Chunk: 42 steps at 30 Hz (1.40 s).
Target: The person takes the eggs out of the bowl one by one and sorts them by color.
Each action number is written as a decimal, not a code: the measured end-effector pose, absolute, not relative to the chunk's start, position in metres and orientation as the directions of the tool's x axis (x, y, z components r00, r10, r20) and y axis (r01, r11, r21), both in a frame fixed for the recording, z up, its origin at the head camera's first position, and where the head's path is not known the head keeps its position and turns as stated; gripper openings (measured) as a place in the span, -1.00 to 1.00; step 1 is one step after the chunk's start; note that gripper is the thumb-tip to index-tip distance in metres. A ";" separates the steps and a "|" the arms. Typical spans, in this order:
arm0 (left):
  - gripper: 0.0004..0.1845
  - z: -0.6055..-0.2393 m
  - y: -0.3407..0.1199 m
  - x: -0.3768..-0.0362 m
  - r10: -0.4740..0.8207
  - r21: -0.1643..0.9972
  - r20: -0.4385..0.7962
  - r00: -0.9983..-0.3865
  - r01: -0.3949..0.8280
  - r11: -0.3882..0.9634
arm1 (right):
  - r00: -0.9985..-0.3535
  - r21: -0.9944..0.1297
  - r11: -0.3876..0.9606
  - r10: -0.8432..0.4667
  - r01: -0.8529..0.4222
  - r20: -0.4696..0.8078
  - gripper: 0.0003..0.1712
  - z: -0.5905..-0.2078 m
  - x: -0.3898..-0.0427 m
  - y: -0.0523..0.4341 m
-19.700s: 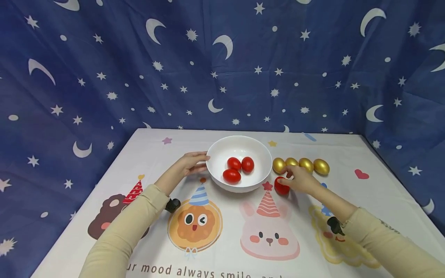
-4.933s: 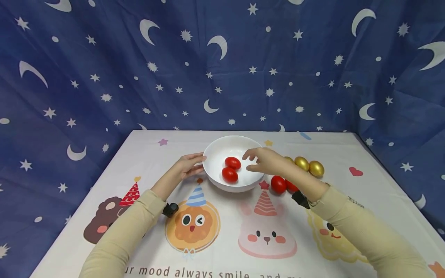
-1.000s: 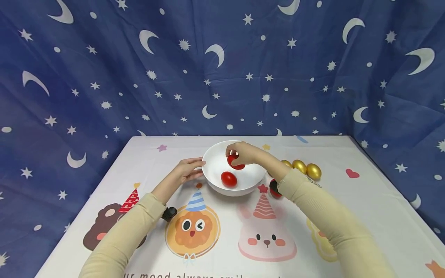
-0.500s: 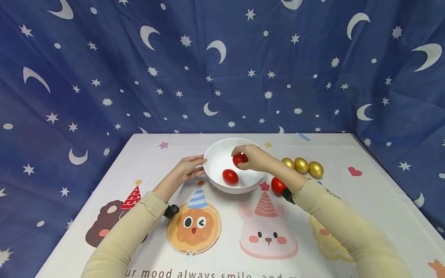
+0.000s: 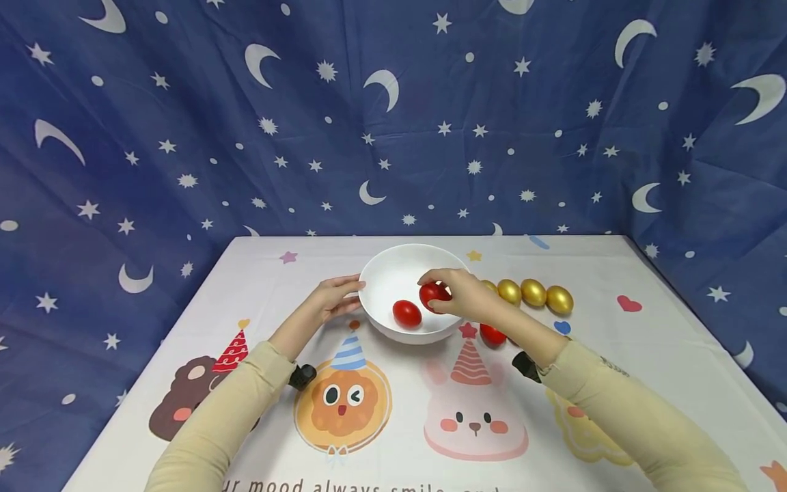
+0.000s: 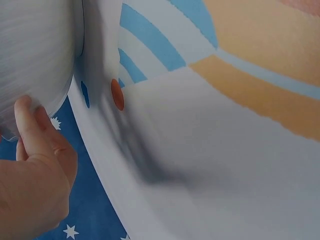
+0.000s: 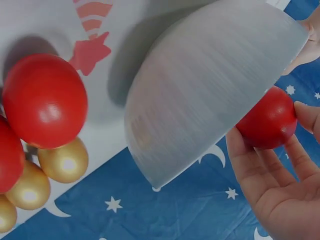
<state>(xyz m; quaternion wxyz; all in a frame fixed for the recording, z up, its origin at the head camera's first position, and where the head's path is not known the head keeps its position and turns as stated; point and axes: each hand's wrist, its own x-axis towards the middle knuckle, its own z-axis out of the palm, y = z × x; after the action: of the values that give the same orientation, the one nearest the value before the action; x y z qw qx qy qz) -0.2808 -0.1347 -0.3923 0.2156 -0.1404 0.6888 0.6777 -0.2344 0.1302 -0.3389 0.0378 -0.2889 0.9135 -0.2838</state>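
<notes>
A white bowl (image 5: 393, 270) stands on the table with one red egg (image 5: 407, 313) lying in it. My left hand (image 5: 335, 298) holds the bowl's left rim; in the left wrist view, straight fingers (image 6: 32, 125) lie against its outer wall. My right hand (image 5: 464, 295) pinches another red egg (image 5: 433, 295) between thumb and fingers, over the bowl's right side. In the right wrist view this held egg (image 7: 270, 120) shows at the rim, apart from the palm.
Right of the bowl, two red eggs lie on the table, the nearer one (image 7: 46, 100) large in the right wrist view. Behind them several gold eggs (image 5: 533, 292) form a row. The printed tablecloth (image 5: 369, 471) meets a blue star-and-moon curtain (image 5: 393, 171).
Over the last second my right hand has moved right with the red egg, toward the bowl's right rim. About five seconds ago that hand was empty, above two red eggs in the bowl.
</notes>
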 end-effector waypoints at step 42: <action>-0.43 -0.395 -0.139 -0.282 0.147 0.874 -0.478 -0.866 -0.485 -0.017 | -0.836 -0.512 0.662 -0.408 -0.547 0.367 -0.54 -0.338 -0.174 0.177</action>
<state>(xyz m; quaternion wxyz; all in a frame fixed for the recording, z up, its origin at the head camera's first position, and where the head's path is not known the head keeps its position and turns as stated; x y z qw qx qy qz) -0.2817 -0.1385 -0.3953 0.2251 -0.1274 0.6640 0.7016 -0.1741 0.1772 -0.3382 -0.1106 -0.2639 0.9049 -0.3151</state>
